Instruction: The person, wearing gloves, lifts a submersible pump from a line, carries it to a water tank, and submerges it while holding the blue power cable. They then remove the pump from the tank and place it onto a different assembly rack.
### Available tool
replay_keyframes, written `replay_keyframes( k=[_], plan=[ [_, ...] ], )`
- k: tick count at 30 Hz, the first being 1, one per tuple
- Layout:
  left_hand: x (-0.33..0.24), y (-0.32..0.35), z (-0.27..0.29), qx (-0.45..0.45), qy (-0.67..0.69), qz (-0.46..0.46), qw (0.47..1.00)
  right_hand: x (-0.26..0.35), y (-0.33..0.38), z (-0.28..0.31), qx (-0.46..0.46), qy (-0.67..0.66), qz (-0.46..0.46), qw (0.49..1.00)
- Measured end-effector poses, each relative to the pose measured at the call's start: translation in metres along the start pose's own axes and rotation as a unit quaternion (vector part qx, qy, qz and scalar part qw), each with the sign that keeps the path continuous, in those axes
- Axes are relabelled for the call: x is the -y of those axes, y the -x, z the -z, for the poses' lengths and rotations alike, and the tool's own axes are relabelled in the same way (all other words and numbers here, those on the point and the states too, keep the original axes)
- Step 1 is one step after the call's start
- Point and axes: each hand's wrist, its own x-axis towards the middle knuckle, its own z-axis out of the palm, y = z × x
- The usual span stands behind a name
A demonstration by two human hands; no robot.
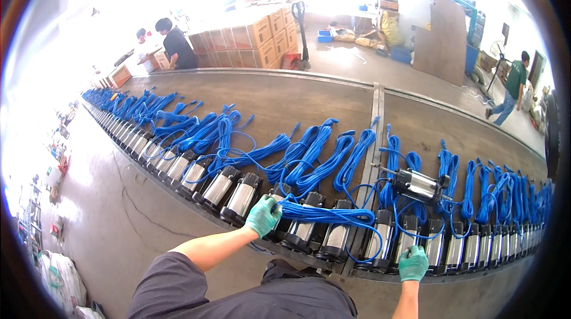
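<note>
My left hand [263, 216], in a green glove, is closed on the left end of a coiled blue cable [324, 214]. The coil lies stretched crosswise over several motors with silver bodies and black ends [301, 231]. My right hand [413, 262], gloved the same, has its fingers curled over the near end of another silver motor [408, 237]; its fingertips are partly hidden. Beyond it, one motor with a thin shaft [416, 185] lies crosswise on top of blue cables, apart from the row.
The long conveyor table [285, 96] carries a row of motors along its near edge, with tied blue cables [315, 152] behind them. A metal seam [376, 110] crosses it. Stacked cartons [250, 39], a pallet jack [300, 33] and people [178, 48] are beyond; another person [513, 90] is at right.
</note>
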Motion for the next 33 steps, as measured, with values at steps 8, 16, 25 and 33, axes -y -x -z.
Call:
replay_keyframes(
  k=[8,16,25,33],
  plan=[
    [0.008,0.000,-0.002,0.030,-0.042,0.018,0.998,-0.001,0.000,-0.001,-0.006,0.005,0.003,1.000],
    [-0.007,-0.002,0.003,0.037,-0.081,0.037,0.995,0.000,0.000,-0.001,-0.011,0.008,0.001,1.000],
    [-0.005,-0.002,0.001,0.038,-0.089,0.034,0.995,0.002,0.000,0.000,-0.013,0.008,-0.005,1.000],
    [-0.005,0.000,0.004,0.052,-0.070,0.021,0.996,0.001,-0.001,-0.001,-0.017,0.013,0.002,1.000]
  ],
)
